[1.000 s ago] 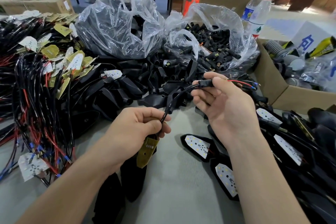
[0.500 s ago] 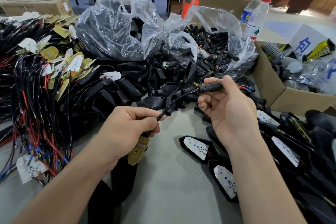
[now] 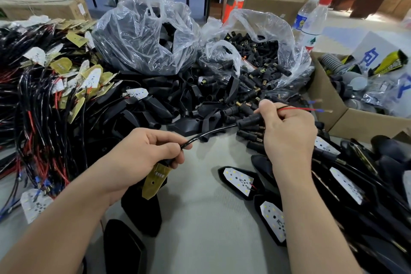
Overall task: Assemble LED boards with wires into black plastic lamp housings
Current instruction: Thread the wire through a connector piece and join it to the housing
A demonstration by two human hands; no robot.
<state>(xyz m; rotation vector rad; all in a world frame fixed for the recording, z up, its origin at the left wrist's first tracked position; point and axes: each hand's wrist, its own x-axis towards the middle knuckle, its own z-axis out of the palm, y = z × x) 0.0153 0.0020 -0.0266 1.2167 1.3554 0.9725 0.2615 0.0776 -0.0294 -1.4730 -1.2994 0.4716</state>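
My left hand (image 3: 144, 151) pinches a black sheathed wire (image 3: 213, 132) just above a yellow-backed LED board (image 3: 154, 181) that hangs below the fingers. My right hand (image 3: 287, 131) grips a black stem connector (image 3: 249, 120) threaded on that wire; the red and black wire ends (image 3: 307, 109) stick out past the hand to the right. An empty black lamp housing (image 3: 142, 211) lies under the left hand. Housings fitted with white LED boards (image 3: 239, 181) lie on the table near my right forearm.
A heap of wired LED boards (image 3: 44, 100) fills the left. Loose black housings (image 3: 155, 107) lie behind the hands, with two plastic bags (image 3: 144, 35) of black parts beyond. A cardboard box (image 3: 333, 104) and two bottles (image 3: 313, 20) stand at the right.
My right hand has slid the black connector along the wire, so more of the red and black ends show past it. My left hand moved slightly left with the board.
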